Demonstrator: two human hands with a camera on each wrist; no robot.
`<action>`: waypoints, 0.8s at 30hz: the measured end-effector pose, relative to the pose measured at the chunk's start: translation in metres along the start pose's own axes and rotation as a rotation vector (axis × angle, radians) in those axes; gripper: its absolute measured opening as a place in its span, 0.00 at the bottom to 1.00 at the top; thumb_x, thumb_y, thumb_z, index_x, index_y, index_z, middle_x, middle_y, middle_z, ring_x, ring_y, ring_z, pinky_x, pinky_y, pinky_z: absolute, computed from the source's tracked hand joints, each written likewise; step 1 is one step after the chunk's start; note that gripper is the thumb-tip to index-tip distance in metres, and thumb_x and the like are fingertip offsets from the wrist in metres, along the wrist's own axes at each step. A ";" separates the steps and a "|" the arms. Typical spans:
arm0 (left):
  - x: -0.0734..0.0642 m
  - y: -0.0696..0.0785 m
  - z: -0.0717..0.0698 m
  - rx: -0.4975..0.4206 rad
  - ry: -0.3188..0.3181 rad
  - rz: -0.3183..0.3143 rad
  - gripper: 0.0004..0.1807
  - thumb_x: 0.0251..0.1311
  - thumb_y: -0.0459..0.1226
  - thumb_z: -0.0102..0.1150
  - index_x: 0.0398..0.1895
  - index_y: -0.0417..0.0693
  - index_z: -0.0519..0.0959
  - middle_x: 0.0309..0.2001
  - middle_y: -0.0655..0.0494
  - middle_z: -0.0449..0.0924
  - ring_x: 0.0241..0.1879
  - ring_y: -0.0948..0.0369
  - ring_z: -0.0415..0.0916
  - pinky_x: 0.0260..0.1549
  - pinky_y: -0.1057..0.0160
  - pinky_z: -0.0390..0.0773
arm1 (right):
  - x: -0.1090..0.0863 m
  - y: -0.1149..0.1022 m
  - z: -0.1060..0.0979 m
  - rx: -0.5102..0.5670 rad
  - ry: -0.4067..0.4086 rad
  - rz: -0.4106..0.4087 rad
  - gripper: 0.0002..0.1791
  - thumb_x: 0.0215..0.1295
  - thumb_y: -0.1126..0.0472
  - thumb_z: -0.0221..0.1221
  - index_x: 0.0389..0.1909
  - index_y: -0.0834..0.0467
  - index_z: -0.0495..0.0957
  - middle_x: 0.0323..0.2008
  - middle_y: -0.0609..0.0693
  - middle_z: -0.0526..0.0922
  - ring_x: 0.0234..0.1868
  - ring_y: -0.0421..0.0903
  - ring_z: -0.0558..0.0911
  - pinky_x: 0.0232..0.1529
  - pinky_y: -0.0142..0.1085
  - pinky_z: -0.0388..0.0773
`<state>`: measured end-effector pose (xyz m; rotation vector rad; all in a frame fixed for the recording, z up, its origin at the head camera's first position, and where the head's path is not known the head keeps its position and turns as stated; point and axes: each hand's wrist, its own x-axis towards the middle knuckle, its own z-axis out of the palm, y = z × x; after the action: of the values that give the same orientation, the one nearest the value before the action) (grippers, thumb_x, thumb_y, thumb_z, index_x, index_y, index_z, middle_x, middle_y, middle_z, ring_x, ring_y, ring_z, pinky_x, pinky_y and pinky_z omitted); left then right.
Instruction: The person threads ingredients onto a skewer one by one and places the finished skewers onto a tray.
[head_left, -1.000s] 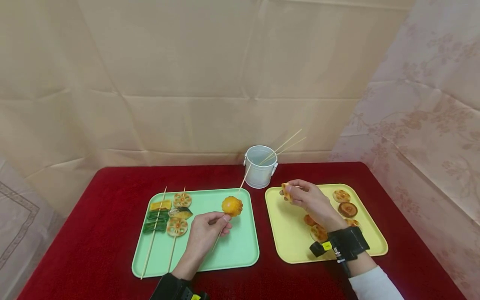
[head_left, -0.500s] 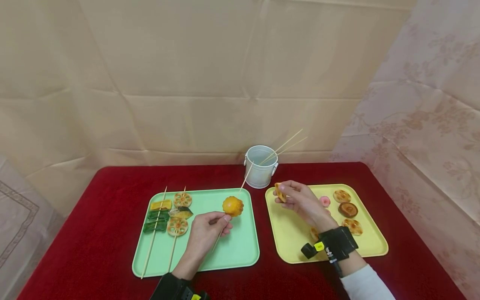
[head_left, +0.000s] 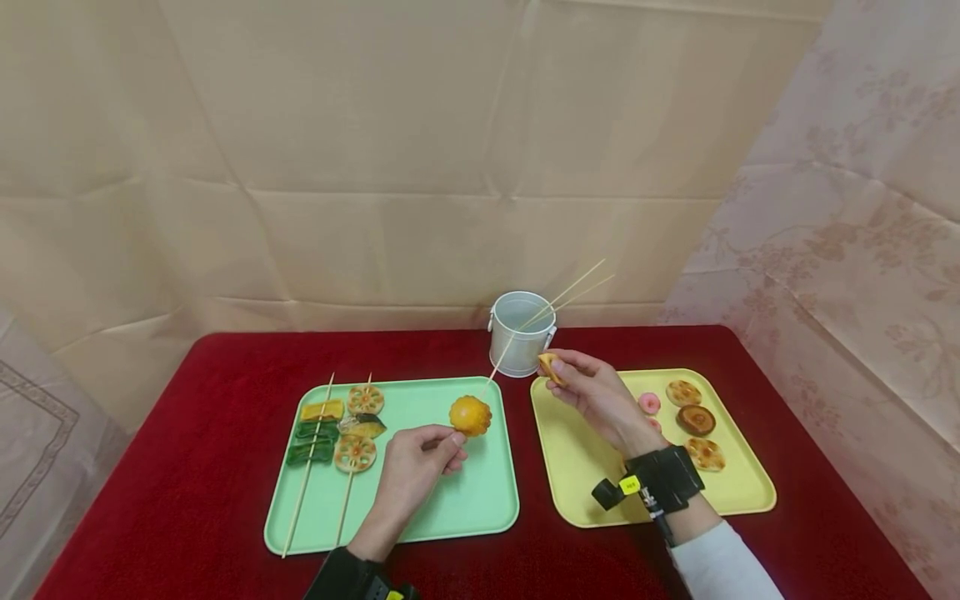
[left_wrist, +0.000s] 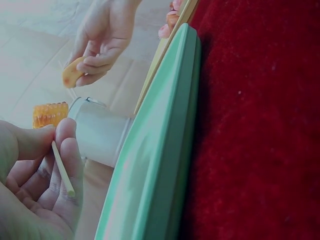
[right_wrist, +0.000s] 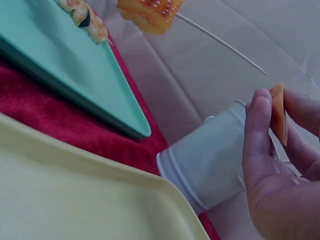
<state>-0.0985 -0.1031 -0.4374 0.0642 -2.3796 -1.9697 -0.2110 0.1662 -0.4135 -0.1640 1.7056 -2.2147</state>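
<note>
Above the green tray (head_left: 480, 500), my left hand (head_left: 416, 467) pinches a wooden skewer (head_left: 501, 360) just below a yellow corn piece (head_left: 470, 415) threaded on it. The skewer's bare tip points up and away, toward the bucket. My right hand (head_left: 596, 398) pinches a thin, flat golden-brown food slice (head_left: 551, 367) between thumb and fingers, raised near the far left corner of the yellow tray (head_left: 570, 492). In the right wrist view the slice (right_wrist: 279, 115) shows edge-on, apart from the skewer tip (right_wrist: 260, 70). The skewer's lower end (left_wrist: 64, 172) shows under my left fingers.
Two loaded skewers lie on the green tray, one with green pieces (head_left: 311, 451), one with lotus root slices (head_left: 355, 453). A white metal bucket (head_left: 516, 352) holding thin sticks stands behind. A mushroom slice (head_left: 696, 420), pink rings (head_left: 648, 403) and lotus slices (head_left: 706, 454) lie on the yellow tray.
My right hand has moved left and slightly up with the slice, uncovering pink rings on the yellow tray. My left hand with the skewer has shifted slightly right.
</note>
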 end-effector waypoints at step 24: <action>-0.004 -0.001 -0.001 0.174 -0.123 0.087 0.07 0.66 0.33 0.68 0.36 0.37 0.89 0.24 0.56 0.86 0.23 0.63 0.82 0.27 0.68 0.80 | 0.007 -0.011 0.009 0.117 0.138 0.005 0.13 0.78 0.61 0.57 0.57 0.62 0.78 0.46 0.52 0.86 0.41 0.41 0.87 0.52 0.32 0.82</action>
<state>-0.0940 -0.1038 -0.4382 -0.1554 -2.5777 -1.7749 -0.2170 0.1581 -0.4018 0.0227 1.6359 -2.3638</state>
